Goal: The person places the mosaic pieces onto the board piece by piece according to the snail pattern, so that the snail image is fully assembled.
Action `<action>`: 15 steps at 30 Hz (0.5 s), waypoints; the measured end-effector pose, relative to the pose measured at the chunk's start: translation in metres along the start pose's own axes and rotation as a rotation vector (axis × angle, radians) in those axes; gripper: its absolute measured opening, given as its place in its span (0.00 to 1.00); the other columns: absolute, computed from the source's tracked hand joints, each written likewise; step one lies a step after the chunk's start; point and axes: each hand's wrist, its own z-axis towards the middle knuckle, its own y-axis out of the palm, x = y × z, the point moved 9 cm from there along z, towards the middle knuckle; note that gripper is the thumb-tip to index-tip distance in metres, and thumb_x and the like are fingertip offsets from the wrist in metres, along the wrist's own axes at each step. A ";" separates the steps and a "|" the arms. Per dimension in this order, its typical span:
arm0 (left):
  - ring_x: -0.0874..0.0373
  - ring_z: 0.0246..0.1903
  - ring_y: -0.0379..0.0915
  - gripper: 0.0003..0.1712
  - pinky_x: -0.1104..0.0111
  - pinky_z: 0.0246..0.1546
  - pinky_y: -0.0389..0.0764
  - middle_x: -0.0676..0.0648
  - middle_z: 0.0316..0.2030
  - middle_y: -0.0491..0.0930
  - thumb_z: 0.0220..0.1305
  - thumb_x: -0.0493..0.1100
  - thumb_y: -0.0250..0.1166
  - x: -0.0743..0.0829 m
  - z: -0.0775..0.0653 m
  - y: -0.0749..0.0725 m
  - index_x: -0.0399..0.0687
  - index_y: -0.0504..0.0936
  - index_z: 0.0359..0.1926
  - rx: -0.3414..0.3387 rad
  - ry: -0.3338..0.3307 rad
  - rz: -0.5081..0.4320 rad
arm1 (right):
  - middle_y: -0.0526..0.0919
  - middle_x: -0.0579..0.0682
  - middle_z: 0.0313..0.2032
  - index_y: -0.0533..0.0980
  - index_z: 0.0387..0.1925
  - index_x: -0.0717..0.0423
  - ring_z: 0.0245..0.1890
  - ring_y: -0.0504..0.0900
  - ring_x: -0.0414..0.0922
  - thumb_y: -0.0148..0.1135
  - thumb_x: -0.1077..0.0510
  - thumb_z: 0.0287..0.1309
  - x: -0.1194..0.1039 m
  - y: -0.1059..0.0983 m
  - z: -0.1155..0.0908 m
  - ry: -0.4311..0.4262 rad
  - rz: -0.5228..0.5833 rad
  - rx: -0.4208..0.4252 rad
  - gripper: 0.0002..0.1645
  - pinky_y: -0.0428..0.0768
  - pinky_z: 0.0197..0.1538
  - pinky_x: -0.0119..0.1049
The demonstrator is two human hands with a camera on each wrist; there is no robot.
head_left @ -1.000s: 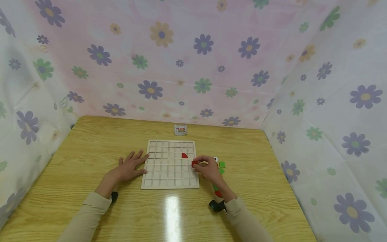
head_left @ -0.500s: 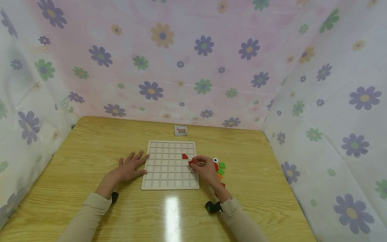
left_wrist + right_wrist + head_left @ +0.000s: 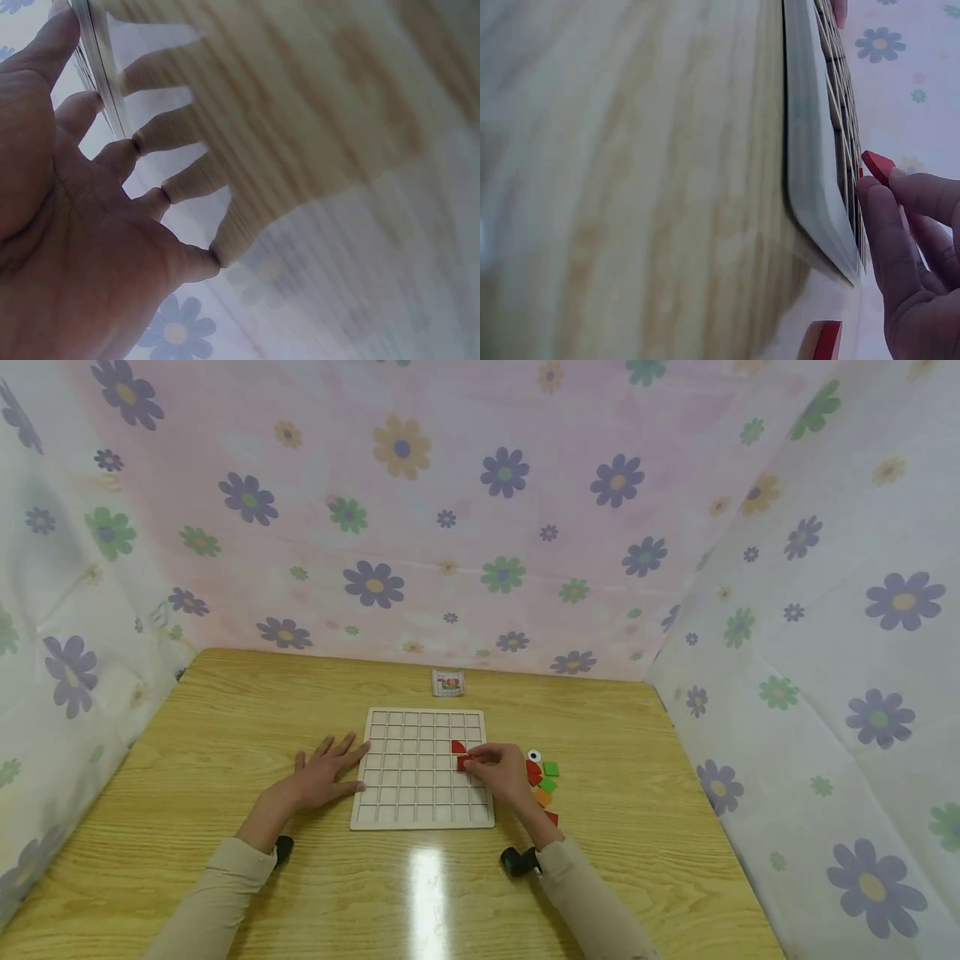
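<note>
A light wooden grid board (image 3: 406, 792) of square cells lies on the table. On its right side, a red quarter-round piece (image 3: 458, 747) sits in a cell. My right hand (image 3: 501, 774) pinches a red tile (image 3: 462, 763) between thumb and fingers, right at the board just below that piece. In the right wrist view the tile (image 3: 878, 166) is tilted at the fingertips, over the board's edge (image 3: 810, 135). My left hand (image 3: 324, 773) lies with spread fingers, its fingertips and thumb touching the board's left edge. The left wrist view shows that palm (image 3: 82, 217) with the fingers extended.
Right of the board lie loose pieces: a white eye piece (image 3: 534, 756), green tiles (image 3: 551, 769), an orange tile (image 3: 542, 797) and red ones (image 3: 533, 772), partly behind the right forearm. A small picture card (image 3: 447, 683) lies behind the board. Flowered curtains (image 3: 450, 527) surround the table.
My right hand has moved left over the board with the red tile, from its right edge to just below the red quarter-round piece. The left hand has stayed in place.
</note>
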 end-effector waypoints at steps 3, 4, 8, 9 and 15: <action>0.23 0.75 0.32 0.43 0.20 0.61 0.33 0.31 0.79 0.45 0.73 0.57 0.61 -0.001 0.000 0.001 0.45 0.57 0.80 -0.002 0.005 -0.005 | 0.90 0.56 0.36 0.88 0.38 0.61 0.33 0.87 0.44 0.73 0.62 0.60 0.000 0.001 0.002 0.017 -0.018 -0.004 0.06 0.84 0.38 0.32; 0.23 0.76 0.32 0.43 0.20 0.61 0.33 0.31 0.79 0.45 0.73 0.57 0.61 -0.001 0.000 0.001 0.45 0.56 0.80 -0.001 0.006 -0.009 | 0.90 0.55 0.35 0.88 0.38 0.61 0.33 0.87 0.43 0.73 0.62 0.60 0.001 0.002 0.003 0.020 -0.019 -0.008 0.06 0.84 0.38 0.32; 0.23 0.75 0.32 0.43 0.20 0.61 0.32 0.31 0.79 0.45 0.73 0.56 0.62 -0.001 0.000 0.001 0.45 0.57 0.79 0.006 0.009 -0.018 | 0.90 0.53 0.34 0.88 0.37 0.60 0.32 0.85 0.41 0.74 0.61 0.59 0.002 0.003 0.006 0.026 -0.027 -0.025 0.05 0.83 0.38 0.32; 0.23 0.75 0.32 0.43 0.20 0.61 0.32 0.31 0.79 0.45 0.72 0.56 0.62 0.000 0.000 0.000 0.45 0.57 0.79 0.008 0.010 -0.018 | 0.90 0.53 0.34 0.88 0.37 0.60 0.32 0.85 0.41 0.74 0.61 0.59 0.002 0.004 0.007 0.025 -0.029 -0.029 0.05 0.82 0.38 0.32; 0.23 0.75 0.33 0.43 0.20 0.61 0.33 0.31 0.79 0.45 0.72 0.56 0.62 0.000 -0.001 0.000 0.44 0.57 0.79 0.011 0.010 -0.003 | 0.89 0.55 0.35 0.88 0.37 0.61 0.32 0.85 0.42 0.73 0.62 0.60 -0.002 0.004 0.009 0.032 -0.054 -0.033 0.06 0.82 0.38 0.33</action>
